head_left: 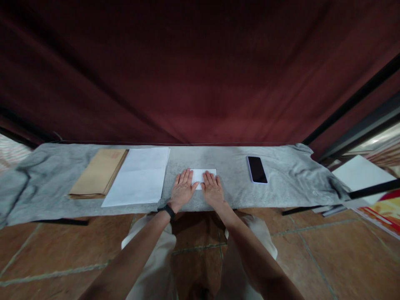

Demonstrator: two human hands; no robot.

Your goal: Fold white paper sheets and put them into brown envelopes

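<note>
Left hand, black band at wrist, flat and open, fingers spread, pressing left edge of small folded white paper. Right hand likewise flat, palm down, gripping nothing, resting on same paper's lower right. Paper at table centre on grey cloth, 12 o'clock from both hands. At 9 o'clock: stack of white sheets, then brown envelopes just beyond, edges touching. At 3 o'clock, well apart: dark phone, face up. Maroon curtain behind.
</note>
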